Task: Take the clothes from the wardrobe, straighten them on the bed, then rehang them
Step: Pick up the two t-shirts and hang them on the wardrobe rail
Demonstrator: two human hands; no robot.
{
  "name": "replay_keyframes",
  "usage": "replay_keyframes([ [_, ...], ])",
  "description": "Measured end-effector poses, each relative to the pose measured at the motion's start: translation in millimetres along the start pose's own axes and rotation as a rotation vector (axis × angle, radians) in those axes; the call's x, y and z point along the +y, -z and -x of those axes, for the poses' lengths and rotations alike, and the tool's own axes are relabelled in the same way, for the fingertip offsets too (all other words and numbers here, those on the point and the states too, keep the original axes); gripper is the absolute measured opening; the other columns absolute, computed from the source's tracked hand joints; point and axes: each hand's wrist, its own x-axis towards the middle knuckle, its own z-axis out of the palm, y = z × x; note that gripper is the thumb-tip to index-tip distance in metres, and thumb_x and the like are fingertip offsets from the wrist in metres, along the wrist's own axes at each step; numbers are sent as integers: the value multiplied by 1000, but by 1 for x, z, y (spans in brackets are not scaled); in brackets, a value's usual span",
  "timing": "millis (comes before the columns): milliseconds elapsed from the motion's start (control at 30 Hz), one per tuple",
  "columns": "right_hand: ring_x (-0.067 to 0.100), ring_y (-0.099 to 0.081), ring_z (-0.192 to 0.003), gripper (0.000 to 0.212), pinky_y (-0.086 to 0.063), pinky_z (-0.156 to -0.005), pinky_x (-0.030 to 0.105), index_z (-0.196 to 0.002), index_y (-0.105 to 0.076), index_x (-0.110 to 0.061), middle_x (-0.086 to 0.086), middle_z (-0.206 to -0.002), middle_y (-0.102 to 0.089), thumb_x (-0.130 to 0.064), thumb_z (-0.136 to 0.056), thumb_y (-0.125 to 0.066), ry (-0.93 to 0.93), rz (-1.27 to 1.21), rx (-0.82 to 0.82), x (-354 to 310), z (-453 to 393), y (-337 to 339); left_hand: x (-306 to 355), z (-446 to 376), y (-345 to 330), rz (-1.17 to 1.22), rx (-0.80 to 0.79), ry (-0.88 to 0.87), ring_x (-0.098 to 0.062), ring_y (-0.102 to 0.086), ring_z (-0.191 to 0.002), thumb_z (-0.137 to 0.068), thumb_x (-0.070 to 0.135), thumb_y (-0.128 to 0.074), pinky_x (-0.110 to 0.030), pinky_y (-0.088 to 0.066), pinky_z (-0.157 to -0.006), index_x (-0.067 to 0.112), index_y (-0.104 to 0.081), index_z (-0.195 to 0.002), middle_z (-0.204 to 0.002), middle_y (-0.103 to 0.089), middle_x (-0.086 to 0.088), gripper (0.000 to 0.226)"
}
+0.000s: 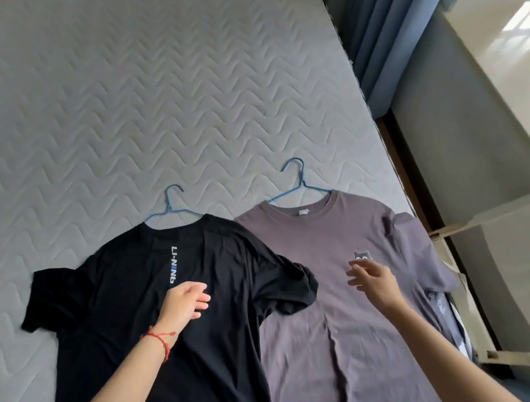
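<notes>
My left hand (186,304) over black cotton T-shirt (159,332), right hand (373,279) over mauve cotton T-shirt (343,342), fingers loosely spread, empty, both on bed (111,119).

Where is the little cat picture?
On the chest of the grey-purple cotton T-shirt, right side of the bed, just above the right hand.

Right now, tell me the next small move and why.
Probably smooth out the black shirt's right sleeve: it is bunched and lies over the edge of the grey shirt. The left hand hovers open over the black shirt, the right hand over the grey one. Both shirts are on blue hangers.
</notes>
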Motion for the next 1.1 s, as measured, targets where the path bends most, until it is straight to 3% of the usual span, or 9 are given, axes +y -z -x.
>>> replay_keyframes([
  [100,20,-64,-74,21,-51,-78,38,-105,-65,-6,8,-88,-68,-14,-92,-50,66,107,-10,-7,-73,-18,7,-51,-14,-6,30,-29,-17,-57,-69,-92,14,-45,-25,-44,-61,5,-62,-102,-79,-64,-7,21],
  [233,30,-63,-99,26,-46,-85,34,-111,-65,-8,17,-104,-69,-16,-91,-51,156,258,37,-20,-152,-36,11,-113,-23,3,73,-69,-19,-58,-74,-93,14,-45,-26,-45,-62,5,-62,-104,-81,-64,-7,22],
  [333,34,-59,-106,27,-42,-83,32,-114,-63,-7,18,-109,-67,-16,-93,-48,246,367,85,-30,-200,-50,10,-153,-23,-29,102,-109,-23,-60,-84,-93,16,-45,-26,-46,-65,6,-62,-106,-88,-65,-10,24],
  [467,35,-52,-115,31,-41,-92,38,-120,-58,-9,17,-124,-58,-17,-93,-46,334,512,118,-32,-253,-70,6,-198,-15,-181,166,-203,-21,-61,-90,-93,16,-47,-33,-49,-77,10,-63,-103,-96,-69,-10,20],
  [567,34,-43,-123,34,-34,-101,44,-123,-56,-8,15,-133,-49,-15,-91,-48,441,689,146,-26,-282,-77,5,-224,-5,-341,274,-315,-18,-59,-93,-92,12,-50,-28,-44,-85,6,-65,-105,-99,-68,-9,21],
  [633,35,-40,-124,35,-31,-103,46,-123,-56,-8,16,-133,-47,-14,-90,-49,459,751,171,-23,-297,-79,4,-243,5,-442,352,-392,-25,-60,-98,-91,7,-50,-29,-43,-86,2,-64,-108,-107,-66,-13,23],
  [767,38,-40,-118,31,-32,-99,48,-119,-57,-7,18,-127,-48,-14,-90,-50,470,787,214,-14,-315,-85,-2,-285,32,-588,503,-440,-39,-53,-114,-86,-4,-47,-43,-41,-99,-2,-59,-118,-121,-59,-24,34],
  [900,43,-46,-108,25,-37,-90,51,-111,-60,-2,22,-118,-54,-14,-90,-54,634,795,328,3,-322,-90,-7,-314,42,-699,667,-465,-40,-48,-121,-84,-2,-50,-47,-36,-100,2,-55,-124,-132,-52,-20,41],
  [1100,42,-45,-108,26,-34,-95,50,-109,-56,0,21,-119,-53,-18,-92,-46,645,824,371,12,-327,-96,-6,-331,51,-799,686,-509,-45,-55,-103,-83,-1,-56,-49,-38,-95,-3,-65,-104,-108,-61,-27,24],
])
